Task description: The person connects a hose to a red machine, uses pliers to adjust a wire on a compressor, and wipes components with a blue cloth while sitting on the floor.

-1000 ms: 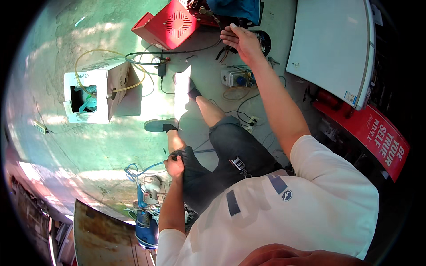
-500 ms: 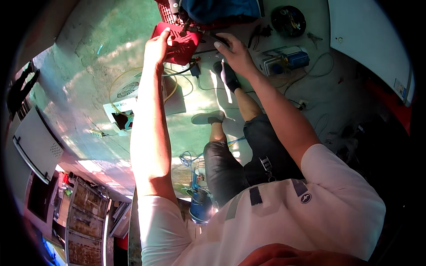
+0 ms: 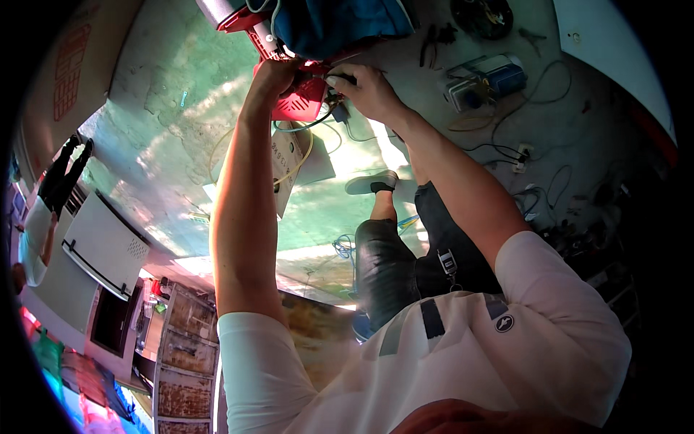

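My left hand point(image 3: 277, 78) is at the red perforated casing point(image 3: 298, 103) at the top middle, its fingers curled around a part I cannot make out. My right hand point(image 3: 361, 90) is closed in a pinch just right of it, at a small dark fitting by the casing's edge; what it grips is partly hidden. Below them a dark hose runs leftward over a cardboard box point(image 3: 285, 166) with a yellow hose point(image 3: 311, 145). A blue cloth bag point(image 3: 340, 22) lies on the red equipment just above my hands.
Pliers point(image 3: 431, 45), a round black container point(image 3: 481, 16), a silver-and-blue device point(image 3: 483, 83) and cables with a power socket point(image 3: 522, 155) lie to the right. A white panel point(image 3: 614, 50) stands far right. A person point(image 3: 43, 217) and a white appliance point(image 3: 105, 246) are at left.
My left hand has left my thigh and risen to the red casing. My right hand has moved leftward toward it and closed. The view has shifted, showing another person at left.
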`<state>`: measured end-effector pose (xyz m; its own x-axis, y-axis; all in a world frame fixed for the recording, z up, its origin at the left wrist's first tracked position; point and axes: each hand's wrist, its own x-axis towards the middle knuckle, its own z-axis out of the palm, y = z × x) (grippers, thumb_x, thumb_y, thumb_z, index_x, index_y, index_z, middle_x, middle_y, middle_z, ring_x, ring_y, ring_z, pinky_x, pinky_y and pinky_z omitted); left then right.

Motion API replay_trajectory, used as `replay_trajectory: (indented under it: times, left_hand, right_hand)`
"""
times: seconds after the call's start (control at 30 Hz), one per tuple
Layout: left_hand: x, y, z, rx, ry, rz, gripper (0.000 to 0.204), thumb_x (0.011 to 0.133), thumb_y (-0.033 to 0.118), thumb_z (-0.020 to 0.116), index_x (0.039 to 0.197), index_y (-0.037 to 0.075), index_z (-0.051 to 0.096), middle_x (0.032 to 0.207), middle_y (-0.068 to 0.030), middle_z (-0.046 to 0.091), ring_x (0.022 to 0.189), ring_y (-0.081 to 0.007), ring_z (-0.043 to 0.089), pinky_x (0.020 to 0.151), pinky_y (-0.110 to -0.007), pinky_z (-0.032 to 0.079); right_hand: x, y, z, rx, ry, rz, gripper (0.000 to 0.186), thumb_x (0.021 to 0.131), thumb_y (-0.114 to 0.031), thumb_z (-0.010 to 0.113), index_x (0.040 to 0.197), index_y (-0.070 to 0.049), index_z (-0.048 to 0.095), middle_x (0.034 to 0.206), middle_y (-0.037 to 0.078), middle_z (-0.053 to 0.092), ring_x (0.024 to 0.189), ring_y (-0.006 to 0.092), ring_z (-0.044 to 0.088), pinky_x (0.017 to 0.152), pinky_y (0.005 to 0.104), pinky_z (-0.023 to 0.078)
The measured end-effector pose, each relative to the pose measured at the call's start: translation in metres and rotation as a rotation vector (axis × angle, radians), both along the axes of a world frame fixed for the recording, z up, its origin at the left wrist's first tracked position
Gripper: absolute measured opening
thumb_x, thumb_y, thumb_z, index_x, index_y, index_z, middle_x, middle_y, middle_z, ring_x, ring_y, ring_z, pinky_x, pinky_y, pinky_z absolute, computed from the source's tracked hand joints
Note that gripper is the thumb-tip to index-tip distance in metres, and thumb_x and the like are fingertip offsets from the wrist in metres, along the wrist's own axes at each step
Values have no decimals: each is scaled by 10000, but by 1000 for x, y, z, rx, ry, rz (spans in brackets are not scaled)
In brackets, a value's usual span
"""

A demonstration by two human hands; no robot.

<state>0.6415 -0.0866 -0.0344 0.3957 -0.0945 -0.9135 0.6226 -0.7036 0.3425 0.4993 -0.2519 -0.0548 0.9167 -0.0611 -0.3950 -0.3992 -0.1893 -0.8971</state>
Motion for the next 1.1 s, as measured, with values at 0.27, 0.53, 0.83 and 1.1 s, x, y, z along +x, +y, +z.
replay_trajectory:
  times: [0.27, 0.53, 0.83, 1.1]
  left_hand:
    - [-3, -8, 0, 49, -80, -161, 416, 1041, 328, 512, 917, -13, 714, 695, -83, 668, 502, -107, 536, 458, -298, 403]
    - [-7, 0, -5, 51, 2, 64, 433, 1018, 365, 528, 896, 2, 729, 649, -49, 655, 483, -105, 515, 460, -278, 387]
    - [-7, -2, -16, 20, -18, 165, 361, 1019, 294, 559, 847, -3, 670, 685, -68, 653, 463, -81, 424, 403, -261, 288]
    - [1, 2, -19, 87, -40, -172, 499, 1004, 431, 550, 753, 19, 677, 610, -55, 646, 470, -115, 517, 451, -295, 385]
  right_hand:
    - [1, 6, -8, 79, -2, -33, 278, 985, -233, 654, 1024, 38, 708, 828, 82, 727, 723, 110, 651, 695, 302, 529]
    - [1, 8, -12, 136, 34, -27, 276, 993, -217, 645, 999, 54, 698, 794, 72, 708, 721, 98, 642, 683, 295, 527]
    - [2, 7, -12, 170, 105, -31, 320, 942, -332, 670, 1047, -40, 747, 894, 138, 735, 823, 255, 700, 749, 372, 521]
    - [3, 5, -6, 125, 81, 17, 315, 984, -273, 653, 1070, 25, 709, 836, 80, 719, 773, 111, 636, 734, 301, 512]
